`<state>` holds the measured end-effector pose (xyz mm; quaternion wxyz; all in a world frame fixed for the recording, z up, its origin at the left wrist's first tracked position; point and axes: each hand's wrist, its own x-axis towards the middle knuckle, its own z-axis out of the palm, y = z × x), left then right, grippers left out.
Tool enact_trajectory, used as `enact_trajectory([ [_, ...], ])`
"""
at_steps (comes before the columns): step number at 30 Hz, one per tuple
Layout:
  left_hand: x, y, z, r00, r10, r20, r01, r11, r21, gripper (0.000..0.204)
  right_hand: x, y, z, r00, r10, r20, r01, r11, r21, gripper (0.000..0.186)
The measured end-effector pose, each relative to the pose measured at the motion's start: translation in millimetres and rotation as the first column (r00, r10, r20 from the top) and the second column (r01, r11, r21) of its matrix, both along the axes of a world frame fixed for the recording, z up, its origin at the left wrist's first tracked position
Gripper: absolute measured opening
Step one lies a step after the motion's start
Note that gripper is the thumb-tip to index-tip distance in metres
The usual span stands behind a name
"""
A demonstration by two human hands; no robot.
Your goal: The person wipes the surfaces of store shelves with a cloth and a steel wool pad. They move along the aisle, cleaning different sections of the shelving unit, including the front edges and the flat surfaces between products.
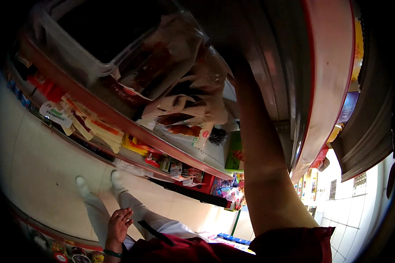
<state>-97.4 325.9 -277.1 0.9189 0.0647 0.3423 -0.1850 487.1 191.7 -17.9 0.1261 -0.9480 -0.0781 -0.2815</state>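
Observation:
My right arm (pixel 267 162) stretches up into the dark back of a shelf. Its hand is lost in the shadow there, so I cannot see its fingers or anything they may touch. Beside that forearm lie clear and white plastic packages (pixel 184 107) with reddish-brown contents. A translucent plastic bin (pixel 105 68) sits at the upper left of them. Low at the left, my left hand (pixel 118 225) hangs near my leg with loosely bent fingers and nothing visible in it. A dark band circles that wrist.
The red-edged shelf board (pixel 175 151) runs across the middle. A green box (pixel 235 151) and a dark mesh scourer (pixel 218 136) sit near my arm. Another pale, red-edged shelf (pixel 327 79) curves at the right. Light floor tiles (pixel 35 153) lie below, with several packets on lower shelves.

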Motion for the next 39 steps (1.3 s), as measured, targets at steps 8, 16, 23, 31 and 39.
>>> enact_trajectory([
  [8, 6, -6, -4, 0.999, -0.008, 0.048, 0.009, 1.000, -0.025, 0.022, -6, -65, 29, 0.990, -0.136, 0.025, 0.135, 0.990, 0.042, 0.038],
  [16, 1, 0, -1, 1.000, 0.016, -0.007, -0.016, 1.000, -0.018, 0.019, -34, -142, 24, 0.949, -0.308, 0.068, 0.270, 0.904, 0.330, 0.039],
  [23, -17, 4, -9, 0.998, -0.003, -0.061, 0.003, 1.000, 0.008, 0.016, -15, -62, 26, 0.954, -0.094, 0.286, 0.023, 0.970, 0.243, 0.039],
  [31, -14, -8, -16, 0.999, 0.004, -0.045, -0.003, 1.000, 0.014, 0.011, 8, 26, 19, 0.943, 0.254, 0.217, -0.177, 0.931, -0.320, 0.039],
  [39, -5, -13, -12, 0.998, -0.015, -0.061, 0.018, 0.999, 0.045, 0.016, -16, -76, 29, 0.985, 0.015, 0.174, -0.022, 0.999, 0.040, 0.034],
])
